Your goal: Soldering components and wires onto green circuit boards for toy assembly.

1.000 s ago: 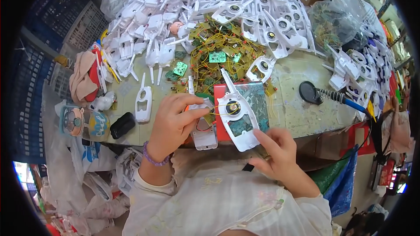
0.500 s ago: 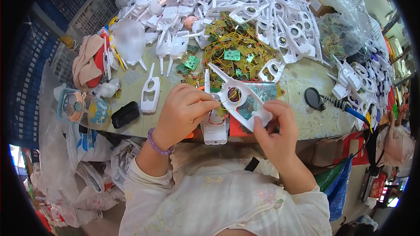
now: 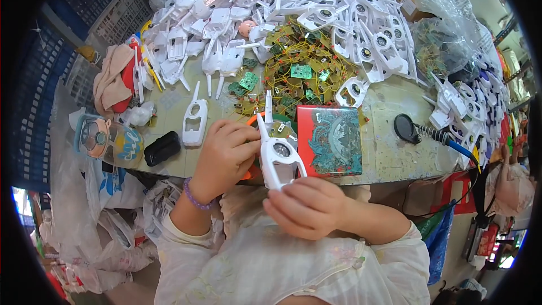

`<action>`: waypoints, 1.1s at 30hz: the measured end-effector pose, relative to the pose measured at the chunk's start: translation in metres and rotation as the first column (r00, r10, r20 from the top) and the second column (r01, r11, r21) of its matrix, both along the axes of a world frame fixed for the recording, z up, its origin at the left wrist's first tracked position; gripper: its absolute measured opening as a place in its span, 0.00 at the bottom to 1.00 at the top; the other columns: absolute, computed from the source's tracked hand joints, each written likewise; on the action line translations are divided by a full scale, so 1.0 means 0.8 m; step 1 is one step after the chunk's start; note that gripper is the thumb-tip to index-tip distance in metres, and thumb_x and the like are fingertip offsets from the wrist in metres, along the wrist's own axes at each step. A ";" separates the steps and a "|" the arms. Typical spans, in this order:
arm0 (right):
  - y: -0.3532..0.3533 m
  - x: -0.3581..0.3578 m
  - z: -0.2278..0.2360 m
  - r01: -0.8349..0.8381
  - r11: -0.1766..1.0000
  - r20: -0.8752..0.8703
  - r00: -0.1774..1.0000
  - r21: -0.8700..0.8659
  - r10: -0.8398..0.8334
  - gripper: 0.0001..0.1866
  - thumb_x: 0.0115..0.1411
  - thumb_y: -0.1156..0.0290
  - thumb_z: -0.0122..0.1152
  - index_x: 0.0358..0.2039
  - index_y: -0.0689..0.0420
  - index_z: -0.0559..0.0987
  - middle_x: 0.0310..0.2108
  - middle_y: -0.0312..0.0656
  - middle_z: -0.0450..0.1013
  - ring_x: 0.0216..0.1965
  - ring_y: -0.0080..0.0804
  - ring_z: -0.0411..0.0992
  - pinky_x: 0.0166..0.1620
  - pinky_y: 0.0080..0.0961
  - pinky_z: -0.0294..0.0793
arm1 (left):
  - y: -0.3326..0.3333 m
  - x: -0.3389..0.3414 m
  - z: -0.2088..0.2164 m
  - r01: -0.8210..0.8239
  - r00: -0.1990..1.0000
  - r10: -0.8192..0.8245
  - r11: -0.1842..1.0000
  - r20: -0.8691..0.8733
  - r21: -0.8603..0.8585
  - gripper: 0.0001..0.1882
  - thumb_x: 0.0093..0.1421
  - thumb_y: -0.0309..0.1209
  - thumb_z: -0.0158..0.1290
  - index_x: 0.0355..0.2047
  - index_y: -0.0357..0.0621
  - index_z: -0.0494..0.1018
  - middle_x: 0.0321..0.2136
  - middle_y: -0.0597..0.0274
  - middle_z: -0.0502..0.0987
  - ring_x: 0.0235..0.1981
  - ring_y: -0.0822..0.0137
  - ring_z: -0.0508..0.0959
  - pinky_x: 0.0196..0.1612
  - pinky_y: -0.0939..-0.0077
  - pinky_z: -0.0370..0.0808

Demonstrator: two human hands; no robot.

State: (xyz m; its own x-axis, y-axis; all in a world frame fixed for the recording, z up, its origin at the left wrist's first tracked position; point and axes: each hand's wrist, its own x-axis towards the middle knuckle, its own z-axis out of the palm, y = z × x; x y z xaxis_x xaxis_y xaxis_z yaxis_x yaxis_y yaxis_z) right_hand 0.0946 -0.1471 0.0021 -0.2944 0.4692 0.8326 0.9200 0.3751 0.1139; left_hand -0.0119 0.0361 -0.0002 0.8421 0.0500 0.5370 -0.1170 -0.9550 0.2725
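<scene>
My right hand (image 3: 307,208) grips the lower end of a white plastic casing half (image 3: 270,161) with a long antenna and a round speaker opening. It is turned face up, antenna pointing away from me. At its left edge my left hand (image 3: 228,155) is closed, fingertips curled against the casing; the contact is partly hidden. Behind and beneath lies a second white casing half (image 3: 269,107), its antenna sticking out past a small circuit board (image 3: 282,130). To the right is a red box with a teal patterned top (image 3: 330,141).
A tangle of circuit boards with yellow wires (image 3: 307,73) sits ahead, before a large heap of white casings (image 3: 226,11). On the left are a loose casing front (image 3: 195,124), a black case (image 3: 162,148) and a bottle (image 3: 110,141). A blue-handled tool (image 3: 457,146) lies right.
The front casing half has swung upright and moved left and nearer, over the other half. My right hand came down and left with it, uncovering the red box.
</scene>
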 end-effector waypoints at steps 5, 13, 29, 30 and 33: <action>0.002 0.000 -0.019 -0.169 0.984 0.103 0.981 0.054 0.163 0.10 0.51 0.72 0.55 0.30 0.64 0.79 0.41 0.43 0.74 0.40 0.32 0.71 0.43 0.26 0.74 | 0.010 -0.005 0.002 -0.089 0.996 0.092 0.980 0.006 -0.176 0.14 0.44 0.19 0.50 0.32 0.44 0.77 0.35 0.61 0.78 0.40 0.58 0.75 0.46 0.63 0.68; 0.024 0.010 -0.018 -0.114 0.981 0.066 0.990 -0.159 0.126 0.11 0.43 0.74 0.58 0.30 0.62 0.79 0.40 0.42 0.73 0.40 0.33 0.71 0.43 0.29 0.75 | 0.028 0.036 -0.008 -0.231 0.972 0.214 0.797 -0.097 -0.558 0.12 0.59 0.34 0.51 0.34 0.38 0.77 0.34 0.52 0.78 0.37 0.56 0.77 0.42 0.68 0.71; -0.011 0.012 0.011 -0.188 0.972 -0.188 0.969 -0.144 0.159 0.15 0.51 0.73 0.56 0.40 0.61 0.77 0.42 0.45 0.73 0.44 0.41 0.71 0.48 0.31 0.73 | 0.027 0.035 0.014 -0.220 0.970 -0.016 0.368 -0.243 -0.904 0.15 0.66 0.40 0.44 0.30 0.42 0.71 0.26 0.68 0.71 0.31 0.77 0.68 0.39 0.82 0.65; -0.016 0.021 0.022 -0.175 0.975 -0.205 0.968 -0.135 0.145 0.13 0.52 0.73 0.57 0.40 0.60 0.78 0.40 0.43 0.74 0.43 0.41 0.72 0.46 0.32 0.73 | 0.032 0.026 0.015 -0.246 0.965 0.004 0.346 -0.261 -0.905 0.15 0.65 0.40 0.44 0.31 0.42 0.72 0.26 0.69 0.71 0.31 0.77 0.68 0.39 0.82 0.64; -0.017 0.061 0.037 0.093 0.993 -0.267 0.957 -0.078 -0.111 0.14 0.49 0.75 0.59 0.38 0.60 0.77 0.37 0.43 0.74 0.40 0.41 0.72 0.43 0.35 0.73 | 0.048 -0.010 0.025 -0.274 0.959 0.127 0.192 -0.253 -0.942 0.12 0.63 0.40 0.49 0.35 0.44 0.72 0.28 0.70 0.72 0.26 0.79 0.68 0.35 0.84 0.65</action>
State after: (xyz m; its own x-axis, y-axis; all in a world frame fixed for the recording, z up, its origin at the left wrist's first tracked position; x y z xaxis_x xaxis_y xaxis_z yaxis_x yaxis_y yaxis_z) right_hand 0.1431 -0.1605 0.0317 -0.0102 0.5401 0.8415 0.9466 0.2763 -0.1659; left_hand -0.0198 0.0744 0.0196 0.7558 0.6390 -0.1427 0.1304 0.0667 0.9892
